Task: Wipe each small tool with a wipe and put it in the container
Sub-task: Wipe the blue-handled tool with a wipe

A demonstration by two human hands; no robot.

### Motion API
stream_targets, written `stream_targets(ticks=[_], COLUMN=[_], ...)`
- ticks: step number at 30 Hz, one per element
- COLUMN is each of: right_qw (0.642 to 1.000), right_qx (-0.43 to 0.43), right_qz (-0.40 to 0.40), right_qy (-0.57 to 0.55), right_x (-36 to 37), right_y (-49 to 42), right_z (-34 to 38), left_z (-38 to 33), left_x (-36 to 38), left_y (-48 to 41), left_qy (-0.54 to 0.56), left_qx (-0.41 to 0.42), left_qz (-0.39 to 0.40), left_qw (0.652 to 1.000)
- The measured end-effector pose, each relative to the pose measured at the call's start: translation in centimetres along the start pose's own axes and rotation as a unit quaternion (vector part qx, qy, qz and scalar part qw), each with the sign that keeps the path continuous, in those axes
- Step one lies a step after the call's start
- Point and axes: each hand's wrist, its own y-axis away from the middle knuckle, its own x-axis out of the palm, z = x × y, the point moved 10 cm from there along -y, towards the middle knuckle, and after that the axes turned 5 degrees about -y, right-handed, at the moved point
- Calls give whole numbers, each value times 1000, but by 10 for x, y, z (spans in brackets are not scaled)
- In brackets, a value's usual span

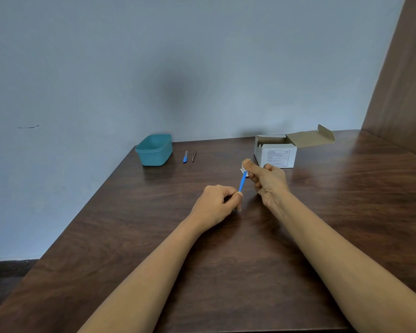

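Worktop (238,272): dark brown wood-grain surface, smooth, with a faint sheen; it sits in a corner, with a plain blue-grey wall (202,56) behind and a brown wooden panel (404,80) on the right.

Left hand (216,203): fingers curled, pinching the lower end of a slim blue tool (242,181) between thumb and forefinger. The tool is a thin, straight plastic stick, held above the worktop and tilted up and to the right.

Right hand (267,181): fingers curled, thumb raised, pinching a small white wipe (242,168) around the upper end of the same tool. The wipe is crumpled and mostly covered by the fingers; only a pale edge shows. The tool's tip is hidden inside it.

Container (154,157): teal plastic tub, rectangular with rounded corners, no lid, at the far left edge of the worktop. Its contents cannot be made out.

Just right of the container, lying flat and side by side: a second blue-handled tool (185,156) with a grey end, and thin dark metal tweezers (194,155). The two are apart from each other and from the tub.

Cardboard box (276,152): white, printed label on its front, brown flap folded open to the right. It stands just behind the right hand.

Both forearms are bare and reach over the near worktop.
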Motion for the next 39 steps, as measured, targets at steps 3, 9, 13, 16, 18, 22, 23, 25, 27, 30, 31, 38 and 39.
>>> stream_targets(ticks=[3,9,13,16,18,22,23,25,27,30,31,38,39], right_qw=[1000,1000,1000,999,998,995,995,996,996,992,992,989,989], right_qx=[-13,-2,-1,-22,-37,-71,-74,-76,-74,-79,-81,-118,-123], right_qz=[17,25,8,20,36,51,49,37,10,-21,-22,37,49], right_qy=[21,12,10,25,38,51,41,2,-56,-95,-99,-75,-66], right_x=[4,3,-4,-3,1,7,7,4,-4,-12,-12,11,16], right_y=[-2,-4,-6,-8,-9,-6,-5,-5,-7,-7,-6,12,13], right_z=[2,4,6,11,13,17,18,18,17,17,16,11,10], left_z=[-1,0,0,-1,0,3,4,7,11,19,23,58,62], left_x=[0,3,7,6,6,5,5,3,1,-8,-12,-65,-74], left_y=[0,0,1,1,1,1,1,1,2,2,2,6,6], left_qy=[2,-5,-14,-12,-10,-11,-12,-15,-20,-20,-19,-19,-33], left_qx=[1,5,6,6,1,-5,-7,-11,-14,-23,-32,-136,-148], left_qz=[2,16,29,38,43,48,48,48,46,25,13,-147,-157], left_qw=[1000,1000,999,999,999,999,999,999,999,999,999,979,976])
